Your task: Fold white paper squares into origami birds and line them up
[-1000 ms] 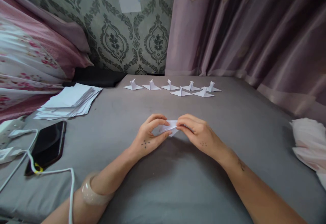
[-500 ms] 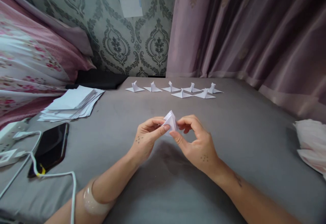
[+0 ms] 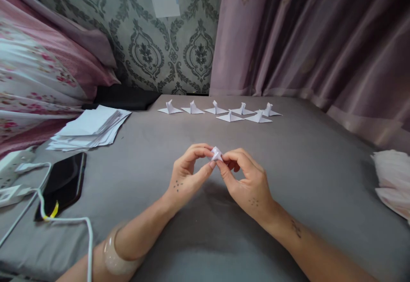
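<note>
A small piece of folded white paper is held up between both hands above the grey surface. My left hand pinches its left side between thumb and fingers. From the right, my right hand grips the other side with thumb and forefinger. The fingertips hide the paper's edges, and its lower part cannot be seen. Farther back, several folded white paper figures stand in two rows, each with a flat pointed base and an upright part.
At the left lie a stack of white paper sheets, a black phone and a white cable beside a power strip. A black folded item is behind the stack. White crumpled material sits at the right edge.
The folded paper has been turned and now looks shorter, its tall pointed tip no longer showing. Both hands have closed in on it, with the right fingertips now pinching its side.
</note>
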`<act>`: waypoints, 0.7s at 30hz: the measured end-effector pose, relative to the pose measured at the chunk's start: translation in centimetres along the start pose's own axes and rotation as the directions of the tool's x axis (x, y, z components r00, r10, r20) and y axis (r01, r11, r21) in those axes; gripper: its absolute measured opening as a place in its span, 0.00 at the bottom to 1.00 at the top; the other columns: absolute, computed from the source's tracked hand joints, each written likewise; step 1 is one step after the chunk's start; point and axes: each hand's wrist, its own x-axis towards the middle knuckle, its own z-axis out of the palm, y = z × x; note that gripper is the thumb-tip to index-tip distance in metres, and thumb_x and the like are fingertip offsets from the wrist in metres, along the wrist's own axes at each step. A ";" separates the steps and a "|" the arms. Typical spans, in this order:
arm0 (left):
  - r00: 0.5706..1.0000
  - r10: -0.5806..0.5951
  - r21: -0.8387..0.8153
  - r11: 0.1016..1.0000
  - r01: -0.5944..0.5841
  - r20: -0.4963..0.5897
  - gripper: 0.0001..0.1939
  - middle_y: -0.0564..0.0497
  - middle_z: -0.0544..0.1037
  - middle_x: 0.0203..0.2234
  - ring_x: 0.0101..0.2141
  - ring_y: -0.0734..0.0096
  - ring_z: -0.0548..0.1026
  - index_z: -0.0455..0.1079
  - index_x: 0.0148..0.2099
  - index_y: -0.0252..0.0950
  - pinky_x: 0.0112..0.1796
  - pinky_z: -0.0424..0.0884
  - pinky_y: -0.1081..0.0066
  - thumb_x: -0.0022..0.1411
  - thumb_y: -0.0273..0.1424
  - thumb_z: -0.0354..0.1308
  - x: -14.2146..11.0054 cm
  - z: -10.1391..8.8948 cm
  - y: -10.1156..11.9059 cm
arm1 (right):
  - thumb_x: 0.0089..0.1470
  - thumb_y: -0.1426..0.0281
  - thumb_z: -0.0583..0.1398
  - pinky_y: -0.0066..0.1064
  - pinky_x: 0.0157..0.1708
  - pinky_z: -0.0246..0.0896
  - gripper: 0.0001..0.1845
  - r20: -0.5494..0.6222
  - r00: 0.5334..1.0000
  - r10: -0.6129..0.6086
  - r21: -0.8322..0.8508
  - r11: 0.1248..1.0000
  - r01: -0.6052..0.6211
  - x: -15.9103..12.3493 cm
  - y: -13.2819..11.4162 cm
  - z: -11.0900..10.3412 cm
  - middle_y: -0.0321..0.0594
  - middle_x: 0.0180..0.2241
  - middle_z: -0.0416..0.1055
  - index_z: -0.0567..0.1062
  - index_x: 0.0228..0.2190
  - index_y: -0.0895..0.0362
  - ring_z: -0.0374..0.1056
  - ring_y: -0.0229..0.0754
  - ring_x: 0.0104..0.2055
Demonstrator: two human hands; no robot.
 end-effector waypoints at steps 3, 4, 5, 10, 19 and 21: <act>1.000 -0.016 0.012 1.000 0.016 -0.019 0.03 0.48 0.73 0.40 0.43 0.68 0.72 0.74 0.37 0.37 0.48 0.67 0.66 0.59 0.27 0.63 0.0 0.1 0.2 | 0.56 0.76 0.60 0.28 0.33 0.62 0.06 0.015 1.000 -0.012 -0.034 0.999 0.013 -0.2 0.1 0.1 0.34 0.30 0.69 0.70 0.36 0.54 0.64 0.34 0.30; 1.000 -0.019 0.022 1.000 0.020 -0.024 0.02 0.47 0.73 0.39 0.42 0.68 0.72 0.74 0.37 0.37 0.47 0.67 0.66 0.59 0.27 0.62 0.0 0.1 0.2 | 0.56 0.76 0.60 0.28 0.33 0.63 0.07 0.013 1.000 -0.005 -0.045 0.999 0.006 -0.3 0.1 0.1 0.33 0.30 0.69 0.69 0.36 0.54 0.64 0.34 0.30; 0.999 -0.021 0.032 0.999 0.022 -0.024 0.01 0.47 0.74 0.39 0.42 0.68 0.72 0.74 0.36 0.37 0.47 0.67 0.66 0.59 0.28 0.62 0.0 0.1 0.3 | 0.55 0.75 0.60 0.28 0.33 0.63 0.08 0.011 1.000 0.006 -0.053 0.999 -0.005 -0.3 0.0 0.1 0.33 0.29 0.69 0.69 0.37 0.53 0.64 0.34 0.30; 1.000 -0.024 0.055 0.998 0.025 -0.011 0.02 0.47 0.75 0.36 0.40 0.67 0.73 0.75 0.36 0.36 0.45 0.69 0.66 0.59 0.29 0.63 0.0 0.0 0.4 | 0.55 0.75 0.60 0.31 0.33 0.63 0.07 0.021 0.998 0.051 -0.013 0.999 -0.051 -0.1 -0.4 0.0 0.33 0.29 0.69 0.69 0.36 0.52 0.65 0.36 0.30; 0.999 -0.041 0.067 0.997 0.039 0.018 0.02 0.48 0.75 0.36 0.40 0.68 0.73 0.73 0.38 0.36 0.45 0.68 0.68 0.61 0.29 0.61 -0.2 0.0 0.4 | 0.54 0.77 0.61 0.30 0.32 0.62 0.06 0.014 0.993 0.120 0.114 0.986 -0.121 0.2 -0.7 -0.1 0.33 0.29 0.70 0.73 0.33 0.54 0.64 0.35 0.30; 0.999 -0.046 0.065 0.997 0.045 0.016 0.03 0.48 0.75 0.36 0.39 0.68 0.73 0.73 0.38 0.36 0.44 0.68 0.68 0.61 0.29 0.61 -0.2 -0.1 0.5 | 0.54 0.77 0.61 0.30 0.33 0.63 0.06 0.012 0.994 0.110 0.120 0.987 -0.110 0.2 -0.7 -0.1 0.33 0.29 0.70 0.73 0.32 0.54 0.65 0.35 0.30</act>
